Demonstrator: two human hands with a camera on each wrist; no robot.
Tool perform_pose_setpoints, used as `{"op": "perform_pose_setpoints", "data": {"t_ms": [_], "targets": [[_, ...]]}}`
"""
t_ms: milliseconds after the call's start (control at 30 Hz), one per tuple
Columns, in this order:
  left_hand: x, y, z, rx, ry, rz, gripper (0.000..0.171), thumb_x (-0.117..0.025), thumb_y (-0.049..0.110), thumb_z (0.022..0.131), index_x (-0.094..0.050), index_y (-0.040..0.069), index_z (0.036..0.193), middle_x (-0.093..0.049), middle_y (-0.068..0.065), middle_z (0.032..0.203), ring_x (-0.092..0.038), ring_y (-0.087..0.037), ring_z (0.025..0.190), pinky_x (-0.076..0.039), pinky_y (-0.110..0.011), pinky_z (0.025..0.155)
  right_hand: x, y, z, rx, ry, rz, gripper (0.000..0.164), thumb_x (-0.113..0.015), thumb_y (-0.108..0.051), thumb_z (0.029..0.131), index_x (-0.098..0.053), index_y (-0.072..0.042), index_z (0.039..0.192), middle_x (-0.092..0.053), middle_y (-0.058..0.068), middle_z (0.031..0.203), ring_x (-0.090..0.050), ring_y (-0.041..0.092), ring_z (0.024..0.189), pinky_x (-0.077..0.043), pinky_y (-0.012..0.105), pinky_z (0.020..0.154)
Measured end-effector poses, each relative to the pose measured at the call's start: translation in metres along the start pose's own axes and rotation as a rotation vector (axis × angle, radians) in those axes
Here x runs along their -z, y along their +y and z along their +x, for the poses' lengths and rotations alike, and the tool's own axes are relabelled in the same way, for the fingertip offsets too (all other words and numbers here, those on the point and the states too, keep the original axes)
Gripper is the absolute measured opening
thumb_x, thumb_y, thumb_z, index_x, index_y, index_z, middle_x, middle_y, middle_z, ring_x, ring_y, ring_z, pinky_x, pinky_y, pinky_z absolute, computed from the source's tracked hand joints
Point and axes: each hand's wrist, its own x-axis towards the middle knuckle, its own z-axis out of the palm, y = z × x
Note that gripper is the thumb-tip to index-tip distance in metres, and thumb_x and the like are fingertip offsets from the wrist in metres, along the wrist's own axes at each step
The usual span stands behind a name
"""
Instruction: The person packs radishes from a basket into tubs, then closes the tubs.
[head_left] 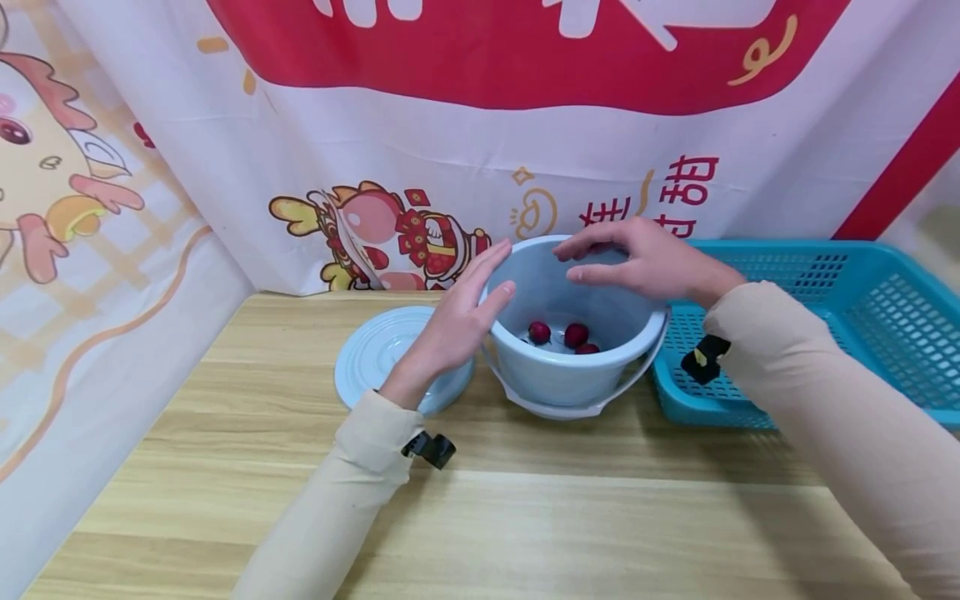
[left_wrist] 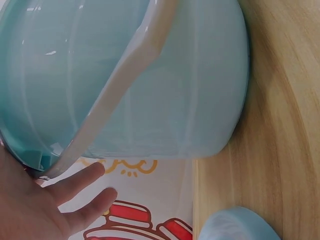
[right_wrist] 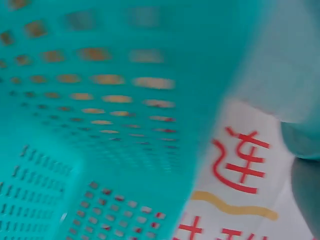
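Note:
A light blue bucket (head_left: 570, 379) stands upright on the table, its pale handle (left_wrist: 112, 92) folded down along the front. Inside lie three small dark red, round fruits (head_left: 576, 335), their kind unclear. My left hand (head_left: 461, 321) rests at the bucket's left rim with fingers straight. In the left wrist view those fingers (left_wrist: 75, 187) spread past the rim and hold nothing. Over the bucket's right rim reaches my right hand (head_left: 648, 262), thumb and fingers apart above the opening, with nothing seen between them. Part of its far side is hidden.
A light blue round lid (head_left: 363, 354) lies on the wooden table (head_left: 525, 533), left of the bucket and partly behind my left hand. Close on the bucket's right stands a teal perforated basket (head_left: 701, 408). A printed cloth (head_left: 450, 125) hangs behind them.

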Motion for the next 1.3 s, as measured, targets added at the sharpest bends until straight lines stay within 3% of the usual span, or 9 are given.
{"op": "perform_pose_setpoints", "data": {"t_ms": [100,267,500,800,967,1300], "targets": [[0.002,0.0,0.0,0.002,-0.004,0.02,0.062,-0.045,0.04,0.111,-0.03,0.024,0.169,-0.023,0.008,0.178,-0.02,-0.015,0.166,-0.021,-0.053,0.135,0.004,-0.011,0.0,-0.038,-0.034,0.008,0.053,-0.077,-0.03,0.097,-0.064,-0.019,0.147,-0.066,0.008,0.147,-0.062,0.031,0.135,-0.058,0.06,0.105],[0.01,0.001,-0.002,0.008,0.013,-0.007,0.065,-0.043,0.049,0.111,-0.027,0.027,0.17,-0.021,0.008,0.178,-0.018,-0.015,0.166,-0.022,-0.053,0.135,-0.001,-0.031,0.001,-0.092,0.003,0.047,0.058,-0.073,-0.037,0.099,-0.058,-0.019,0.152,-0.062,0.009,0.15,-0.061,0.032,0.136,-0.055,0.061,0.109],[0.044,-0.003,-0.019,0.005,0.136,-0.023,0.063,-0.038,0.052,0.111,-0.032,0.025,0.168,-0.027,0.005,0.177,-0.023,-0.014,0.164,-0.023,-0.049,0.135,-0.02,-0.065,0.006,-0.162,0.088,0.169,0.068,-0.069,-0.048,0.1,-0.045,-0.03,0.162,-0.054,0.003,0.16,-0.053,0.029,0.145,-0.049,0.062,0.115],[0.092,-0.023,-0.053,0.069,0.23,0.087,0.06,-0.039,0.046,0.114,-0.032,0.022,0.168,-0.029,-0.002,0.176,-0.03,-0.027,0.162,-0.025,-0.059,0.133,-0.057,-0.114,0.016,-0.048,0.099,0.153,0.073,-0.067,-0.052,0.1,-0.038,-0.034,0.164,-0.047,-0.003,0.166,-0.052,0.024,0.144,-0.055,0.056,0.111],[0.106,-0.034,-0.072,0.117,0.217,0.161,0.063,-0.041,0.048,0.113,-0.028,0.022,0.169,-0.026,-0.004,0.177,-0.023,-0.031,0.165,-0.02,-0.066,0.132,-0.079,-0.136,0.023,0.009,0.112,0.11,0.076,-0.069,-0.053,0.099,-0.039,-0.03,0.165,-0.049,-0.003,0.162,-0.053,0.019,0.14,-0.056,0.049,0.109],[0.125,-0.059,-0.1,0.192,0.16,0.366,0.067,-0.038,0.05,0.113,-0.025,0.018,0.17,-0.021,-0.011,0.179,-0.019,-0.042,0.165,-0.015,-0.074,0.128,-0.127,-0.158,0.034,0.061,0.141,0.021,0.079,-0.067,-0.049,0.101,-0.033,-0.02,0.167,-0.043,0.003,0.168,-0.04,0.021,0.156,-0.039,0.052,0.127]]}}
